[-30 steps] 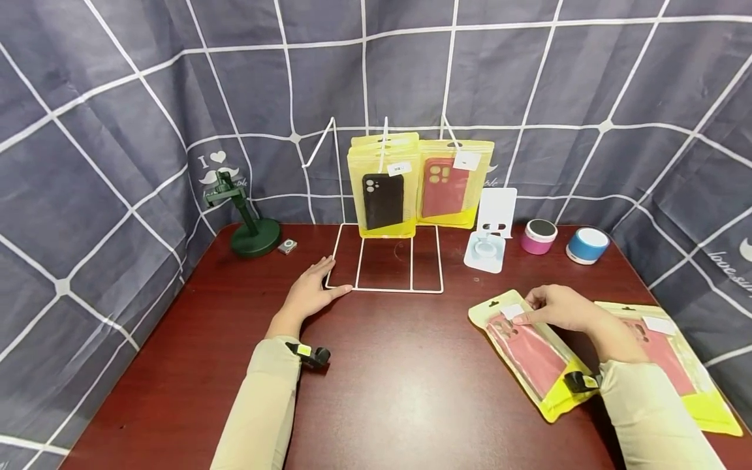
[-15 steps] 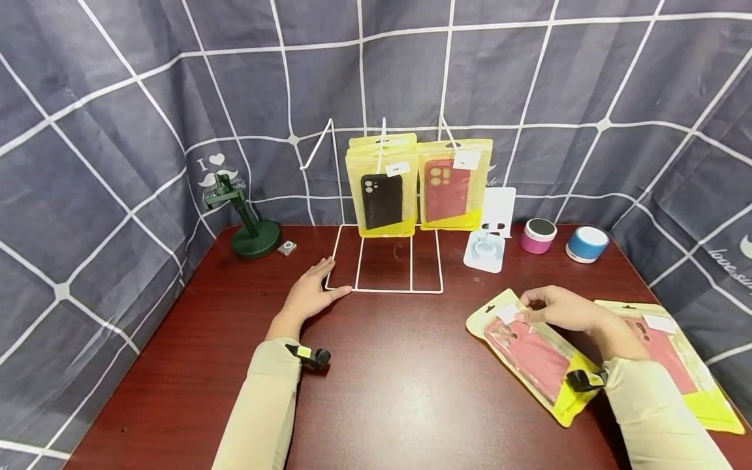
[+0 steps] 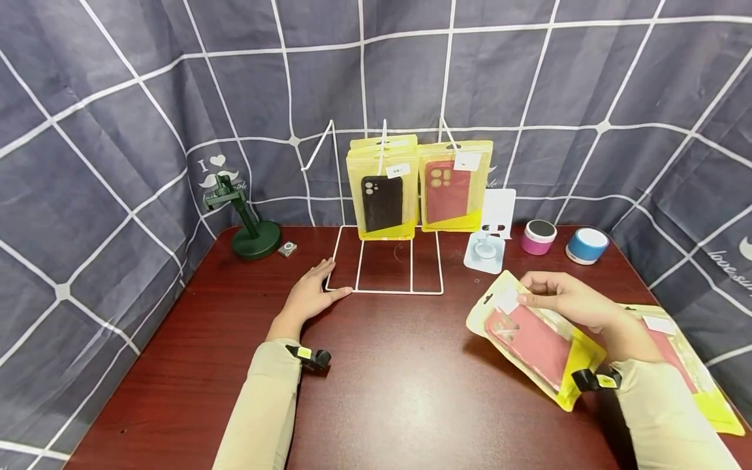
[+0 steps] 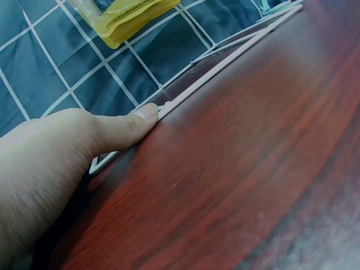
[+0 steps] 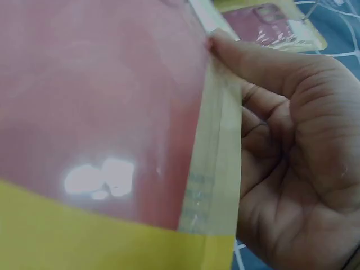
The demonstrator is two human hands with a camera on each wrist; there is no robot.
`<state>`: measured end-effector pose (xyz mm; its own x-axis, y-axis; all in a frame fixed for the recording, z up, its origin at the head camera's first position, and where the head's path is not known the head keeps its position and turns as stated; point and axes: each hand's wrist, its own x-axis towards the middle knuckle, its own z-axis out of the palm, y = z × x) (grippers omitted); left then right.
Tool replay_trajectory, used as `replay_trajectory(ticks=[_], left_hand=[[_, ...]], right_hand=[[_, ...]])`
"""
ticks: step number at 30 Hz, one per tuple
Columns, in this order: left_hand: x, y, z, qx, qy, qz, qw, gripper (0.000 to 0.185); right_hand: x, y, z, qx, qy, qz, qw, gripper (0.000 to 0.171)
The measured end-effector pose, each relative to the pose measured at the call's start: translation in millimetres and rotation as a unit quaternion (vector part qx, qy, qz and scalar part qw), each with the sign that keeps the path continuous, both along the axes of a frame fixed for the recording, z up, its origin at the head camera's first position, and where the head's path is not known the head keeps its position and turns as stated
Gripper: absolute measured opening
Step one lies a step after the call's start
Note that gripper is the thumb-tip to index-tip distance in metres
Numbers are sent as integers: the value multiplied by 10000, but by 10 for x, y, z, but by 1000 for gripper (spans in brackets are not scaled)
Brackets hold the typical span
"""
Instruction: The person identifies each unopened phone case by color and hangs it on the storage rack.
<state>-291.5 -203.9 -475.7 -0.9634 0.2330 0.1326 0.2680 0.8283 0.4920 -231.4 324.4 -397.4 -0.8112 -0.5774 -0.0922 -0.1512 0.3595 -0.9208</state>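
The packaged red phone case (image 3: 536, 341) is clear of the table (image 3: 399, 391), tilted, to the right of centre in front of you, its hang-hole end uppermost and its yellow lower end toward your right wrist. Judged from its flat pouch, it should be light; the case inside gives the middle some stiffness, but the glossy film (image 5: 101, 112) looks slippery and the unsupported margins will likely bend. Take hold along the sealed side edge or the top header, thumb on one face and fingers behind, not on the slick window. Your right hand (image 3: 566, 303) does this now: the thumb (image 5: 247, 59) lies on the front at the right-hand margin and the fingers curl behind, pinching the pouch edge. Your left hand (image 3: 310, 292) lies flat on the table with fingers straight and relaxed, holding nothing; its thumb tip (image 4: 147, 112) touches the near rail of the white wire display rack (image 3: 384, 289). A second packaged red case (image 3: 675, 359) lies flat on the table just beyond your right forearm. On the rack hang a packaged black case (image 3: 383, 196) and another red one (image 3: 449, 189). Behind stand a white phone holder (image 3: 490, 232), a pink speaker (image 3: 538, 236), a blue speaker (image 3: 587, 245) and a green stand (image 3: 249, 225).
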Motion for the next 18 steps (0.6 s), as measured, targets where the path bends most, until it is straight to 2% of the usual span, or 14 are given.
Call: replay_trajectory(ticks=[7,12,16,18], left_hand=[[-5,-1,12,5,-38,30,10000,96],[-8,8,29,31,-19,21,10000,94],[-8,6,14,-27,-61,16,10000,94],[-11,6,7,-18,-47,3,10000,94]], right_hand=[[103,-121,213,-119,578,-1025,9930,22],[186,-206,333,-342,642,-1598,9845,23],[240,-312,394,-221,1053,-1981,9743,25],[261,-376,430,-81,1342,-2241,9652,26]])
